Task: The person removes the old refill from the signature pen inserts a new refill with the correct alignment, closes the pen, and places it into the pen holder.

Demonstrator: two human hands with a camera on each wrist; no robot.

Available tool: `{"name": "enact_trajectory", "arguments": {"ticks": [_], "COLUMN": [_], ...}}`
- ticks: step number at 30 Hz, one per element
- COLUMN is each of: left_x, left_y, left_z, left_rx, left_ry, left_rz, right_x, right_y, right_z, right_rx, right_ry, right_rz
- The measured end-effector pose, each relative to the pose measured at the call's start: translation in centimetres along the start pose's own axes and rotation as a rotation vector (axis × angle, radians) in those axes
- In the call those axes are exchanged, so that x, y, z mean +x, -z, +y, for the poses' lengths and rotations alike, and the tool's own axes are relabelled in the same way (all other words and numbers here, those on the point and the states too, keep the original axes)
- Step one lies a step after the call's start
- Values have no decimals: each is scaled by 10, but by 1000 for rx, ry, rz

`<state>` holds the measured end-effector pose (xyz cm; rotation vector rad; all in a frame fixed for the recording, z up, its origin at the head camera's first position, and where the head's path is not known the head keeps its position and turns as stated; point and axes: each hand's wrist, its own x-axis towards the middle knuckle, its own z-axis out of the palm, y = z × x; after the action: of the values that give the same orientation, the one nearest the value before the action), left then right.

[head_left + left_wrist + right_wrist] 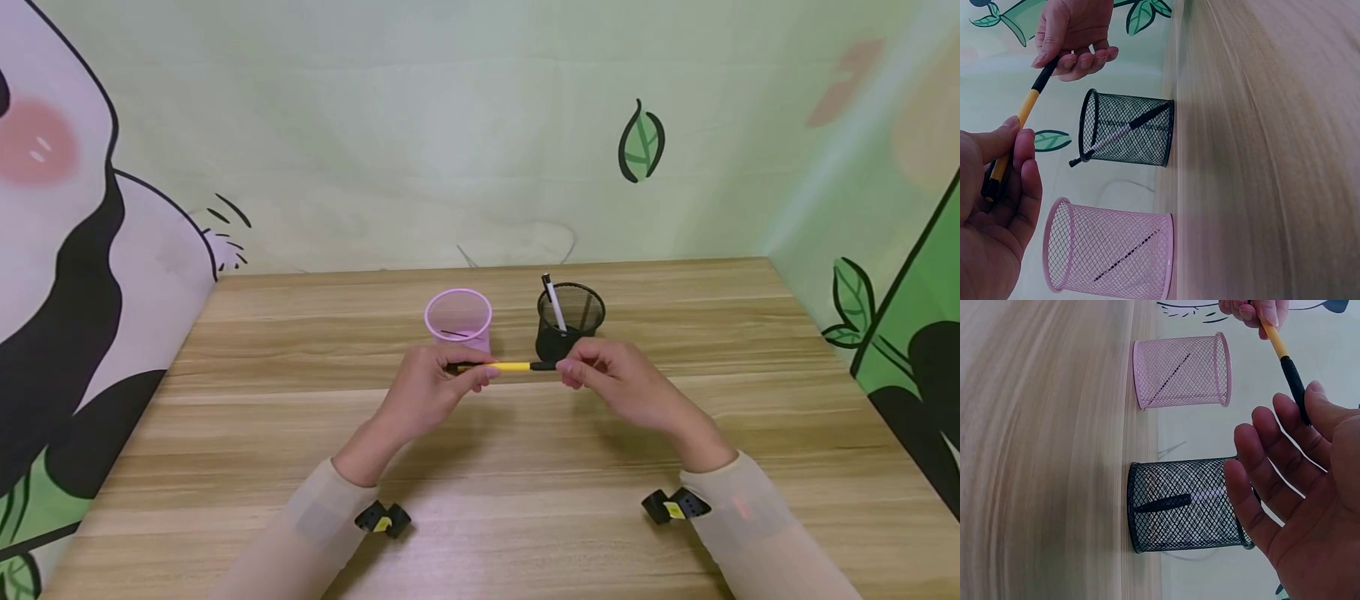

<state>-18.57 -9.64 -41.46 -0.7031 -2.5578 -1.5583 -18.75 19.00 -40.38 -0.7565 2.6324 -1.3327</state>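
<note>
A yellow pen (pixel 513 367) with black ends lies level between both hands, above the wooden table. My left hand (pixel 431 385) holds its clip end between thumb and curled fingers. At the opposite end, the thumb and index finger of my right hand (pixel 626 382) pinch the tip of the black grip; its other fingers are loosely bent, as the right wrist view shows. Just behind the left hand stands a pink mesh cup (pixel 459 315) with a thin dark stick (pixel 1127 255) leaning inside. Behind the right hand, a black mesh cup (pixel 570 310) contains a white pen (pixel 556 305) with black parts.
The wood-grain table (pixel 517 500) reaches back to a pale green wall covering (pixel 360 150) printed with leaves and a panda. Both cups stand upright side by side, a gap between them. A small black device sits at each sleeve cuff.
</note>
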Motion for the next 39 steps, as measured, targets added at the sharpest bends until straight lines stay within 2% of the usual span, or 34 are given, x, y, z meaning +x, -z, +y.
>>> {"name": "enact_trajectory", "arguments": {"ticks": [9, 19, 39], "left_x": [0, 0, 0], "left_y": [1, 1, 1], "left_z": [-2, -2, -1], "left_rx": [-3, 2, -10], "left_ry": [12, 23, -3], "left_rz": [7, -1, -2], "right_x": [0, 1, 0], "right_y": [0, 0, 0], "right_z": [-1, -2, -2], "right_rx": [-4, 3, -10], "right_ry": [-17, 12, 2], "right_rz": [0, 21, 57]}}
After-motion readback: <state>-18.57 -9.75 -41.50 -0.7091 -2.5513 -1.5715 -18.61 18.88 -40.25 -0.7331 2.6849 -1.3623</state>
